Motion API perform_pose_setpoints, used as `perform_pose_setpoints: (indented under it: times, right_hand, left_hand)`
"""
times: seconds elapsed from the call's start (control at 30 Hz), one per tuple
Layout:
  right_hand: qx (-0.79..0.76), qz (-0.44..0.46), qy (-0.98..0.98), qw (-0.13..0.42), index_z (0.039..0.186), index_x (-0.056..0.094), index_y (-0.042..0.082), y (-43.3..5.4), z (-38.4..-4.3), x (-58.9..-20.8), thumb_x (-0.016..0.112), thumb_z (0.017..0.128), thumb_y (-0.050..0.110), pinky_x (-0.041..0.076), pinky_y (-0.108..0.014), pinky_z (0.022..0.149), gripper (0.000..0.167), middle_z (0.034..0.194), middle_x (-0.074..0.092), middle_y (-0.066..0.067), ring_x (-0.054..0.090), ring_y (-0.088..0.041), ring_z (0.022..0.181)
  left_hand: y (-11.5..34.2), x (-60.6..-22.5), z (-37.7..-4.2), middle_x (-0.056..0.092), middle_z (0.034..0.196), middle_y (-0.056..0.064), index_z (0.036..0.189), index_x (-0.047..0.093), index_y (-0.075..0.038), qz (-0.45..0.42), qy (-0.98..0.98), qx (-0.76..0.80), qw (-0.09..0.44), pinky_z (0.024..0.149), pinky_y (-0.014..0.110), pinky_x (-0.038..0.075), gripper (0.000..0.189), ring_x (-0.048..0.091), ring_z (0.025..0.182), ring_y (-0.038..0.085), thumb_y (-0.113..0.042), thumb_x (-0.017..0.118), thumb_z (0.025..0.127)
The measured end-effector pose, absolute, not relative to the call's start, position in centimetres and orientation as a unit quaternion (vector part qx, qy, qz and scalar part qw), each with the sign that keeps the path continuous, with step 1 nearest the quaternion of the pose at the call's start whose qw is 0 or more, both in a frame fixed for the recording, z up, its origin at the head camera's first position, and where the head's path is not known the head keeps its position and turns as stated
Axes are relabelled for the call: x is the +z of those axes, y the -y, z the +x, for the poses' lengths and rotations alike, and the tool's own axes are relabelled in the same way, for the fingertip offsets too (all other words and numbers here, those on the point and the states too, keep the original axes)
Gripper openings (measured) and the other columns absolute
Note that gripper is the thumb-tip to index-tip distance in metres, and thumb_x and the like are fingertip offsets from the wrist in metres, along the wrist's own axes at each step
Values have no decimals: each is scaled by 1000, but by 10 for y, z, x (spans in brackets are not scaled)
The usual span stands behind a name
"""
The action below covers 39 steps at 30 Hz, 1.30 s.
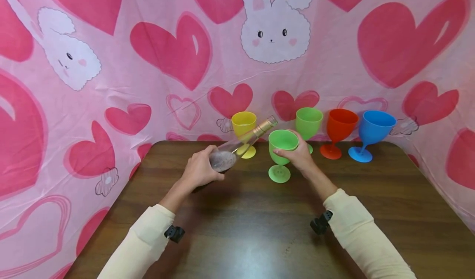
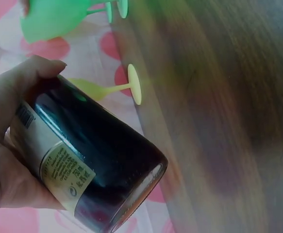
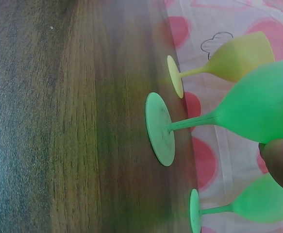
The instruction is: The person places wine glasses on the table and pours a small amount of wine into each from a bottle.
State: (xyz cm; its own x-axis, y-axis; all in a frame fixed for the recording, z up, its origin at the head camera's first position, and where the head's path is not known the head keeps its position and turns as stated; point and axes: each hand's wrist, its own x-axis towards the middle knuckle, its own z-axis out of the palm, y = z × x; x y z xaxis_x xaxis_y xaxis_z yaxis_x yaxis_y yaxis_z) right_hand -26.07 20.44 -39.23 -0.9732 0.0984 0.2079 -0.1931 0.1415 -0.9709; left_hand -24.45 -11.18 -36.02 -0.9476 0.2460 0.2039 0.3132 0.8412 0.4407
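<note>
My left hand (image 1: 202, 167) grips a wine bottle (image 1: 224, 159) round its body. The bottle lies tilted, with its gold-banded neck pointing up and right towards a light green goblet (image 1: 281, 152). Dark liquid shows in it, and a label (image 2: 66, 170) faces the left wrist camera. Around the bowl of that goblet, my right hand (image 1: 299, 153) has its fingers and thumb. The goblet is nearly upright, its round foot (image 3: 160, 128) close over the table. The bottle's mouth stands just above and left of the goblet's rim in the head view.
A yellow goblet (image 1: 243, 120) stands behind the bottle. To the right, along the back edge of the wooden table (image 1: 241, 229), are a second green goblet (image 1: 309, 120), a red goblet (image 1: 339, 126) and a blue goblet (image 1: 375, 128). A pink heart-and-rabbit cloth (image 1: 222, 43) hangs behind.
</note>
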Motion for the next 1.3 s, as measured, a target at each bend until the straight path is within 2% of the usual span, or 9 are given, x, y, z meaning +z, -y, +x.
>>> perform_pose_setpoints:
  times: [0.2, 0.5, 0.77, 1.03, 1.3]
  right_hand:
    - [651, 33, 750, 114, 148, 40, 0, -204, -261, -392, 77, 79, -1, 43, -14, 92, 79, 136, 53, -26, 52, -22, 115]
    - [655, 39, 747, 111, 148, 40, 0, -204, -260, -393, 77, 79, -1, 43, -13, 92, 78, 139, 52, -27, 51, -25, 118]
    - [653, 39, 747, 118, 146, 42, -1, -204, -261, -393, 77, 79, -2, 43, -12, 91, 76, 136, 53, -25, 52, -17, 111]
    - [652, 38, 749, 113, 147, 40, -1, -204, -261, -392, 78, 79, -1, 42, -14, 94, 78, 138, 52, -25, 51, -26, 118]
    - [653, 41, 748, 114, 147, 40, -1, -204, -262, -393, 78, 79, -2, 42, -14, 94, 78, 137, 52, -25, 52, -26, 118]
  left_hand:
    - [110, -357, -245, 72, 115, 12, 129, 58, -16, -149, 968, -190, 63, 87, 51, 55, 80, 68, 101, 31, -35, 94, 59]
    - [107, -355, -243, 72, 115, 12, 130, 58, -18, -139, 977, -158, 44, 82, 50, 55, 82, 67, 98, 30, -38, 94, 59]
    - [107, -350, -245, 71, 112, 11, 131, 58, -20, -138, 981, -129, 40, 77, 51, 55, 83, 66, 94, 30, -41, 92, 59]
    - [110, -341, -248, 70, 111, 10, 132, 57, -19, -149, 981, -123, 33, 79, 53, 56, 81, 64, 94, 30, -40, 91, 61]
    - [113, -329, -249, 71, 112, 10, 130, 56, -18, -161, 981, -102, 35, 83, 57, 55, 80, 65, 96, 31, -38, 91, 61]
